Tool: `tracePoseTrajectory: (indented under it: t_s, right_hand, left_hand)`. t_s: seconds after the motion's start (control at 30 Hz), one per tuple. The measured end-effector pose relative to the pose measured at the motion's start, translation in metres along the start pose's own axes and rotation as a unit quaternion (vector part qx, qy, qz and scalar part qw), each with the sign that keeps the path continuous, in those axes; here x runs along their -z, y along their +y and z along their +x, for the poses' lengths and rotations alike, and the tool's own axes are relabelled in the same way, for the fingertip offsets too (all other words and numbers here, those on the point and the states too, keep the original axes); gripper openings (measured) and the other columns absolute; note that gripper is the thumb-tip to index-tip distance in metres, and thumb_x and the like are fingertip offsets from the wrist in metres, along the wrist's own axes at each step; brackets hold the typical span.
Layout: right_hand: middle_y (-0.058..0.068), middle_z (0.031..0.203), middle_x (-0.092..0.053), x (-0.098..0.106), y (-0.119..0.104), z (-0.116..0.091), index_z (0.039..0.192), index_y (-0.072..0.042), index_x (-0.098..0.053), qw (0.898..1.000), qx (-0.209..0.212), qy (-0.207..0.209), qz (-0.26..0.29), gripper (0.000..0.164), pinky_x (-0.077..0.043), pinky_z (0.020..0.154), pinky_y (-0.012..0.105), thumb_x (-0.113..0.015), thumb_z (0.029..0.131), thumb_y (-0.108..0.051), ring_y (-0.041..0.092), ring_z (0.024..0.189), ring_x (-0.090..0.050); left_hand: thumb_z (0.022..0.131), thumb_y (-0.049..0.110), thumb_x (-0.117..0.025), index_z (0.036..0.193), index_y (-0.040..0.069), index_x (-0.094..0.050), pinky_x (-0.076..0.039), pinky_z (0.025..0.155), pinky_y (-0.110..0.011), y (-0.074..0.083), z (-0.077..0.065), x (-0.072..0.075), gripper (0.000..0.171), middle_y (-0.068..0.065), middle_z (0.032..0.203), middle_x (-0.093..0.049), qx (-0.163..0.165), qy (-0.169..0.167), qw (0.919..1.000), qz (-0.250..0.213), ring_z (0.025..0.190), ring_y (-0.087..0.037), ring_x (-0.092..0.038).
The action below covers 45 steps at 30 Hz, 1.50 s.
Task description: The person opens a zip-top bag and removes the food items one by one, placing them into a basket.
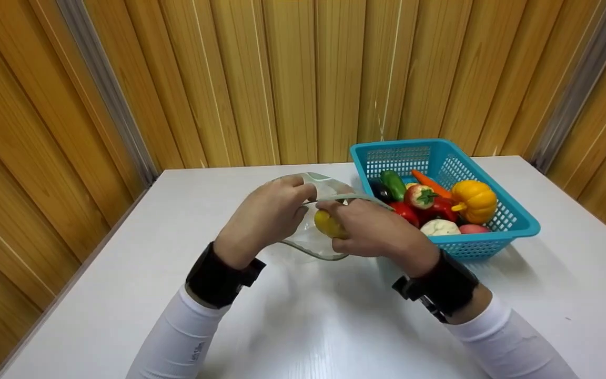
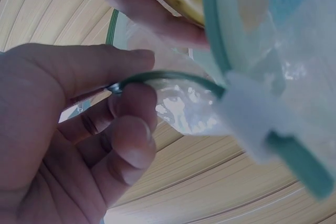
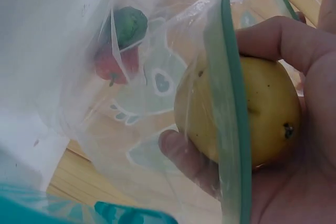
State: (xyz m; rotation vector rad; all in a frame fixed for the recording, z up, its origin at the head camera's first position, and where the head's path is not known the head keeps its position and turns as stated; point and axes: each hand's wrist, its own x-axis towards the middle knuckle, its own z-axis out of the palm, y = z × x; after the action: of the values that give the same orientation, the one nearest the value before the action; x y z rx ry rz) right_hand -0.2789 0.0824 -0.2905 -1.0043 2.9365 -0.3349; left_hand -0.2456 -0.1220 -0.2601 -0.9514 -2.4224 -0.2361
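My left hand [image 1: 271, 213] pinches the green zip edge of a clear plastic zip bag [image 2: 184, 106] between thumb and forefinger. A white slider [image 2: 249, 114] sits on the zip in the left wrist view. My right hand [image 1: 374, 226] grips a yellow speckled round fruit [image 3: 270, 108] at the open mouth of the bag. In the right wrist view the green-edged rim crosses in front of the fruit, with part of the fruit behind the film. A green vegetable [image 3: 128, 27] and a red one [image 3: 118, 66] show through the film.
A blue plastic basket [image 1: 513, 234] stands right of my hands, close to the right forearm. It holds a yellow pumpkin [image 1: 475, 201], a carrot [image 1: 432, 183], a cucumber [image 1: 393, 184], a cauliflower [image 1: 440, 227] and several others. Wood-patterned walls [image 1: 303, 79] enclose the white table [image 1: 108, 295].
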Motion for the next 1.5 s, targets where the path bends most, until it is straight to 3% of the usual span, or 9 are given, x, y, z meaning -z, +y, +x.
tracePoseTrajectory:
  t_s: [0.17,0.43,0.6,0.77,0.97,1.13,1.3,1.5]
  right_hand:
    - [0.006,0.123,-0.06,0.007,0.008,-0.015,0.147,-0.027,-0.046,1.0,0.009,0.011,0.017,0.071,-0.051,0.079,0.034,-0.074,0.081,-0.027,0.022,0.099,-0.054]
    - [0.007,0.129,-0.051,0.024,0.014,-0.037,0.139,-0.026,-0.055,0.992,0.079,0.086,0.041,0.066,-0.053,0.08,0.034,-0.076,0.077,-0.028,0.021,0.103,-0.055]
    - [0.007,0.132,-0.05,0.033,0.015,-0.043,0.141,-0.026,-0.054,0.99,0.078,0.106,0.052,0.068,-0.054,0.083,0.037,-0.078,0.077,-0.026,0.023,0.108,-0.054]
    - [0.006,0.133,-0.051,0.041,0.02,-0.049,0.142,-0.026,-0.054,0.986,0.086,0.132,0.058,0.067,-0.053,0.083,0.037,-0.077,0.079,-0.024,0.022,0.107,-0.055]
    - [0.004,0.129,-0.055,0.052,0.03,-0.057,0.138,-0.025,-0.058,0.969,0.126,0.201,0.063,0.065,-0.052,0.078,0.036,-0.08,0.077,-0.022,0.02,0.103,-0.056]
    - [0.007,0.128,-0.057,0.061,0.044,-0.063,0.136,-0.022,-0.06,0.952,0.138,0.264,0.07,0.064,-0.052,0.073,0.035,-0.081,0.076,-0.016,0.019,0.102,-0.055]
    - [0.008,0.124,-0.058,0.066,0.068,-0.065,0.139,-0.023,-0.058,0.947,0.093,0.298,0.072,0.063,-0.05,0.071,0.032,-0.079,0.079,-0.016,0.02,0.095,-0.056]
    - [0.014,0.128,-0.053,0.062,0.103,-0.061,0.144,-0.022,-0.052,0.957,-0.032,0.277,0.079,0.062,-0.05,0.073,0.04,-0.074,0.086,-0.025,0.029,0.096,-0.055]
  left_hand:
    - [0.085,-0.006,-0.065,0.097,0.005,-0.071,-0.058,0.074,-0.036,-0.001,0.001,-0.002,0.017,-0.009,0.094,-0.068,0.007,-0.005,1.0,0.003,0.086,-0.024,-0.068]
    - [0.085,-0.003,-0.069,0.101,0.005,-0.072,-0.059,0.077,-0.032,-0.001,0.004,-0.001,0.018,-0.01,0.098,-0.068,0.016,-0.013,0.9997,0.009,0.088,-0.022,-0.067]
    - [0.086,-0.002,-0.07,0.103,0.004,-0.071,-0.059,0.077,-0.033,-0.003,0.004,-0.001,0.018,-0.011,0.1,-0.068,0.029,-0.014,0.9995,0.004,0.086,-0.023,-0.068]
    - [0.086,-0.004,-0.068,0.099,0.004,-0.07,-0.059,0.072,-0.036,-0.005,0.002,-0.002,0.015,-0.01,0.097,-0.068,0.047,0.006,0.9988,0.01,0.08,-0.025,-0.068]
    - [0.087,-0.005,-0.064,0.096,0.004,-0.068,-0.056,0.064,-0.039,-0.007,0.002,-0.002,0.013,-0.011,0.089,-0.065,0.082,0.021,0.9963,0.011,0.073,-0.026,-0.065]
    - [0.088,-0.006,-0.061,0.093,0.003,-0.068,-0.055,0.06,-0.039,-0.006,0.002,-0.004,0.013,-0.011,0.085,-0.065,0.086,0.026,0.9959,0.009,0.07,-0.025,-0.065]
    - [0.085,-0.008,-0.061,0.092,0.004,-0.068,-0.056,0.063,-0.038,-0.005,0.003,-0.004,0.016,-0.01,0.088,-0.066,0.079,0.027,0.9964,0.011,0.074,-0.026,-0.068]
    - [0.084,-0.008,-0.062,0.092,0.004,-0.069,-0.057,0.063,-0.038,-0.004,0.001,-0.005,0.016,-0.011,0.089,-0.067,0.067,0.031,0.9972,0.017,0.074,-0.026,-0.068]
